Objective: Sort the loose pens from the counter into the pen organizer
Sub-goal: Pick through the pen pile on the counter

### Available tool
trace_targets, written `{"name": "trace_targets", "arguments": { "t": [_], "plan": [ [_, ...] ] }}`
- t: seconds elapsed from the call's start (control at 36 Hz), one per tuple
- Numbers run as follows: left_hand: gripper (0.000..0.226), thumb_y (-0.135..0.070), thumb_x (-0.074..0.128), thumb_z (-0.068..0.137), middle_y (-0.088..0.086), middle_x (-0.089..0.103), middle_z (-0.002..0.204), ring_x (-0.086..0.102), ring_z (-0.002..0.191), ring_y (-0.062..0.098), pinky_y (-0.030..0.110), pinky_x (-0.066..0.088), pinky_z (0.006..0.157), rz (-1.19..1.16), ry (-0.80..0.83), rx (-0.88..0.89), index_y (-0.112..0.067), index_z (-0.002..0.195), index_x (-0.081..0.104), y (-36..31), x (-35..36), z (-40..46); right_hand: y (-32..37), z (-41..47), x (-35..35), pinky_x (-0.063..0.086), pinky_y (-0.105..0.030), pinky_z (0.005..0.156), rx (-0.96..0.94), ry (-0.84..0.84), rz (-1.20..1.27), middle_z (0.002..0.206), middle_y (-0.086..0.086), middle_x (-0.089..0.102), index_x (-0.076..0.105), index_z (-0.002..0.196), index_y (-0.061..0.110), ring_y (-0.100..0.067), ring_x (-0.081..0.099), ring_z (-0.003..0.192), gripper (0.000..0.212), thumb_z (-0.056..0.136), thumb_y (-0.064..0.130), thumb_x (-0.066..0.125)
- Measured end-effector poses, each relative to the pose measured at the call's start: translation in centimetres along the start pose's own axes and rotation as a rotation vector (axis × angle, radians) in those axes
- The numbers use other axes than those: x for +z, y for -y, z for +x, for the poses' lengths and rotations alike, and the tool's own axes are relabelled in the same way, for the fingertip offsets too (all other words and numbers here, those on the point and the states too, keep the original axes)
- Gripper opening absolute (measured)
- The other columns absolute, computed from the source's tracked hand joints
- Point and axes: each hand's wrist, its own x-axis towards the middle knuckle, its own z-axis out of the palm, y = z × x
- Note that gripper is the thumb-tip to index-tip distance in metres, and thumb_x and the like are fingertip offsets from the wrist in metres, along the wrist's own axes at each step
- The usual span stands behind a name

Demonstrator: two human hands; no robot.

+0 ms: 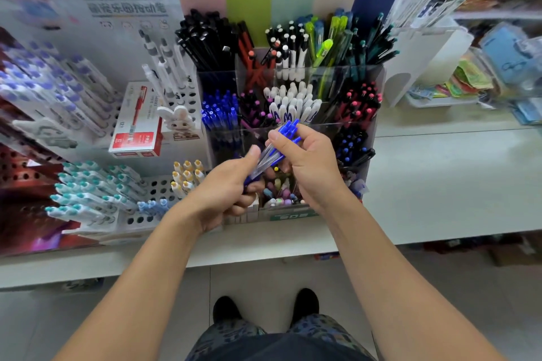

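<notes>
Clear plastic, glossy card, matt desk

The pen organizer (293, 126) at frame centre is clear, shiny plastic; the bundle of pens (271, 152) has see-through plastic barrels and solid blue caps. At left, a glossy red-and-white cardboard box (136, 123). The desk (454, 179) looks smooth, pale and matt.

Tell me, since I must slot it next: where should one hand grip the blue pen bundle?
Grip the clear barrels mid-length of the pen bundle, from the right side: it tilts with blue caps up, and the left hand already holds the lower end.
</notes>
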Motion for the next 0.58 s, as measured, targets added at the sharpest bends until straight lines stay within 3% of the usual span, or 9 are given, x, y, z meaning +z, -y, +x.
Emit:
{"name": "trace_targets", "arguments": {
  "t": [0.06, 0.11, 0.17, 0.19, 0.28, 0.36, 0.47, 0.53, 0.58],
  "plan": [
    [0.048, -0.05, 0.033, 0.107, -0.008, 0.041, 0.06, 0.031, 0.048, 0.01, 0.026, 0.022, 0.044, 0.259, -0.155, 0.157, -0.015, 0.09, 0.06, 0.5, 0.6, 0.4, -0.3, 0.3, 0.0, 0.043, -0.019, 0.049, 0.014, -0.067, -0.007, 0.071, -0.007, 0.069, 0.068, 0.095, -0.002, -0.011, 0.056, 0.054, 0.011, 0.092, 0.008, 0.072],
    [0.044, -0.041, 0.03, 0.11, -0.007, 0.051, 0.066, 0.049, 0.06, 0.018, 0.035, 0.035, 0.055, 0.637, -0.326, 0.368, -0.016, 0.087, 0.057, 1.2, 1.2, 1.1, -1.0, 0.5, 0.2, 0.054, -0.032, 0.058, 0.031, -0.166, -0.01, 0.076, -0.016, 0.072, 0.071, 0.094, -0.004, -0.016, 0.063, 0.064, 0.014, 0.09, 0.009, 0.076],
    [0.042, -0.044, 0.025, 0.108, -0.004, 0.054, 0.068, 0.053, 0.067, 0.026, 0.041, 0.038, 0.06, 0.842, -0.43, 0.428, -0.019, 0.085, 0.05, 1.7, 1.7, 1.5, -1.5, 0.6, 0.4, 0.059, -0.047, 0.071, 0.05, -0.241, 0.002, 0.085, -0.025, 0.073, 0.072, 0.092, -0.002, -0.023, 0.065, 0.072, 0.015, 0.088, 0.011, 0.078],
    [0.043, -0.047, 0.022, 0.107, -0.003, 0.054, 0.066, 0.053, 0.066, 0.028, 0.042, 0.038, 0.06, 0.885, -0.465, 0.439, -0.02, 0.085, 0.047, 1.9, 1.9, 1.6, -1.6, 0.6, 0.5, 0.058, -0.043, 0.068, 0.058, -0.267, 0.007, 0.084, -0.024, 0.073, 0.073, 0.092, -0.002, -0.022, 0.064, 0.071, 0.015, 0.088, 0.012, 0.078],
    [0.042, -0.049, 0.022, 0.106, -0.004, 0.053, 0.063, 0.051, 0.06, 0.022, 0.041, 0.036, 0.058, 0.869, -0.496, 0.475, -0.021, 0.084, 0.043, 1.9, 2.2, 1.8, -1.0, 0.6, 0.2, 0.046, -0.021, 0.052, 0.103, -0.242, 0.051, 0.079, -0.011, 0.071, 0.072, 0.098, 0.0, -0.012, 0.061, 0.062, 0.015, 0.09, 0.012, 0.076],
    [0.038, -0.05, 0.025, 0.106, -0.001, 0.059, 0.067, 0.056, 0.064, 0.02, 0.043, 0.042, 0.061, 0.719, -0.452, 0.508, -0.025, 0.086, 0.047, 1.6, 1.9, 1.9, -0.2, 0.3, 0.0, 0.044, -0.019, 0.052, 0.156, -0.055, 0.181, 0.089, -0.011, 0.071, 0.07, 0.105, 0.004, -0.012, 0.061, 0.07, 0.016, 0.09, 0.007, 0.073],
    [0.053, -0.063, 0.025, 0.103, 0.004, 0.074, 0.098, 0.068, 0.088, 0.021, 0.044, 0.053, 0.078, 0.762, -0.275, 0.528, -0.031, 0.132, 0.055, 1.2, 0.7, 1.8, 0.2, 0.0, -0.3, 0.048, -0.018, 0.057, 0.114, 0.052, 0.132, 0.086, -0.011, 0.072, 0.072, 0.099, 0.004, -0.011, 0.063, 0.069, 0.009, 0.091, 0.002, 0.07],
    [0.05, -0.062, 0.036, 0.098, -0.002, 0.07, 0.093, 0.064, 0.079, 0.007, 0.034, 0.052, 0.07, 0.78, -0.192, 0.497, -0.023, 0.122, 0.057, 1.0, 0.1, 1.5, 0.4, 0.1, -0.6, 0.053, -0.022, 0.064, 0.061, 0.037, 0.089, 0.091, -0.018, 0.074, 0.073, 0.099, 0.001, -0.018, 0.069, 0.077, 0.009, 0.09, 0.002, 0.072],
    [0.028, -0.049, 0.053, 0.098, -0.01, 0.065, 0.088, 0.059, 0.073, 0.001, 0.019, 0.044, 0.062, 0.787, -0.176, 0.495, -0.025, 0.113, 0.055, 1.2, -0.4, 1.4, 0.6, 0.2, -1.1, 0.053, -0.022, 0.065, -0.004, 0.004, 0.034, 0.096, -0.02, 0.075, 0.075, 0.097, 0.002, -0.02, 0.071, 0.081, 0.009, 0.089, 0.004, 0.073]
  ]
}}
